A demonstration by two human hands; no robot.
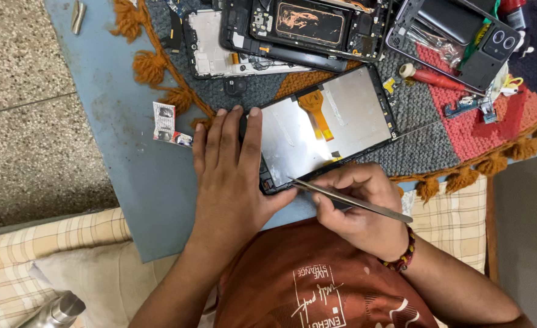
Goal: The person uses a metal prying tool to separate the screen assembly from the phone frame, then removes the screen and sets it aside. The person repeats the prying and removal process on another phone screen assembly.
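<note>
Tweezers (350,199), pinched in the right hand (356,212), probed the near corner of the opened phone display assembly (326,124), which the left hand (232,176) pressed flat-fingered against the knitted mat (426,140); prying seemed underway, calling for gentle leverage.

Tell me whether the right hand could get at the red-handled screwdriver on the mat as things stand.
Probably yes, but not straight away. The right hand is holding tweezers at the edge of the open phone screen. The red-handled screwdriver lies uncovered on the mat beyond the screen, nothing over it.
</note>
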